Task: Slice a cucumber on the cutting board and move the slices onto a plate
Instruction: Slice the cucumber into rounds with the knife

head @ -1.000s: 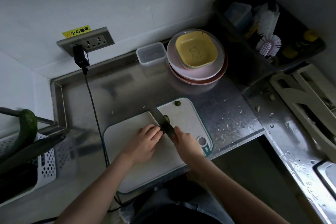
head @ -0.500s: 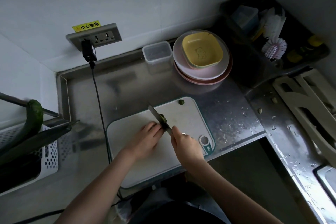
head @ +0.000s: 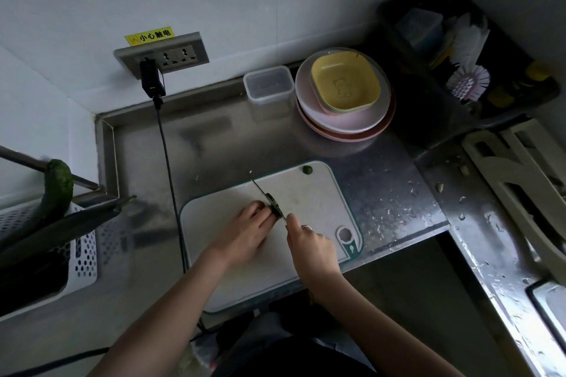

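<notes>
A white cutting board lies on the steel counter. My left hand covers a cucumber on the board, fingers curled over it; only its dark green cut end shows beside the blade. My right hand grips the handle of a knife, whose blade stands edge-down against that cut end. A small green cucumber end piece sits at the board's far edge. A stack of pale plates with a yellow square dish on top stands behind the board.
A clear plastic box sits left of the plates. A black cable runs from the wall socket down past the board's left edge. A white basket with more cucumbers is far left. A dark rack holds brushes at right.
The view has shifted a little between frames. The knife blade has turned more edge-on over the cucumber's cut end. Both hands stay at the same spot on the board.
</notes>
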The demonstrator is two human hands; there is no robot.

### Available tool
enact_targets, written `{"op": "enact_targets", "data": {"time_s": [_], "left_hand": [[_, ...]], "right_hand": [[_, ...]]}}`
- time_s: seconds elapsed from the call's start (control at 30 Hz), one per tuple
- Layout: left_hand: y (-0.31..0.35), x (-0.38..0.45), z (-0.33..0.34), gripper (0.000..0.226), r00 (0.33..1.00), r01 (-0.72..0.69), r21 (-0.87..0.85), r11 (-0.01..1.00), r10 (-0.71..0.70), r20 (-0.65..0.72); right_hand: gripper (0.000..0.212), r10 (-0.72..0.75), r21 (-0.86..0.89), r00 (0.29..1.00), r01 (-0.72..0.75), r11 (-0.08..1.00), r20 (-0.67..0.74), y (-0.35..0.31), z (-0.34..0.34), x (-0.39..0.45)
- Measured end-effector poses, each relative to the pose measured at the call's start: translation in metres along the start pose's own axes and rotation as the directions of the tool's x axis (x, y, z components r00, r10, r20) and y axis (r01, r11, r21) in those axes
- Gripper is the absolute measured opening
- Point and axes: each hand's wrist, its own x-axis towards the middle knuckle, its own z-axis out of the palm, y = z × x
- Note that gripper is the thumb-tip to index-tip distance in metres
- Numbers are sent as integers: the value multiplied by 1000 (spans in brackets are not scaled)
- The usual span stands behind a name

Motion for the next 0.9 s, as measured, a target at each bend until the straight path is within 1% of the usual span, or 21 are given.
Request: {"op": "enact_targets", "data": {"time_s": [0.13, 0.3, 0.4, 0.5, 0.6, 0.73, 0.8, 0.9], "left_hand": [[-1, 1, 1, 55, 1000, 8, -10, 1000, -8, 4], [-1, 0, 2, 47, 1000, 19, -3, 1000, -19, 13], [-1, 0, 2, 47, 1000, 16, 0, 1000, -16, 5], [-1, 1, 0, 51, 1000, 11, -13, 1000, -12, -17], [0, 1, -1, 53, 999, -8, -23, 1000, 8, -33], [1, 1, -2, 73, 999, -8, -36, 999, 6, -41], [2, 2, -4, 78, 999, -5, -39, 999, 3, -52], [3, 2, -6, 78, 999, -3, -45, 999, 0, -53]], "right_hand": [[27, -5, -5, 1000, 5, 1000, -11, 0, 0, -1], [29, 3, -2, 1000, -3, 1000, -15, -2, 3, -1], [30, 13, 16, 1000, -13, 1000, -14, -2, 4, 0], [27, 23, 25, 1000, -23, 999, -4, -3, 3, 1], [29, 27, 18, 1000, -27, 999, 0, -2, 5, 3], [29, 50, -3, 998, -49, 999, 38, 1, 12, 6], [29, 63, 6, 997, -63, 998, 50, 3, 16, 9], [27, 63, 8, 996, -64, 998, 60, 2, 18, 12]]}}
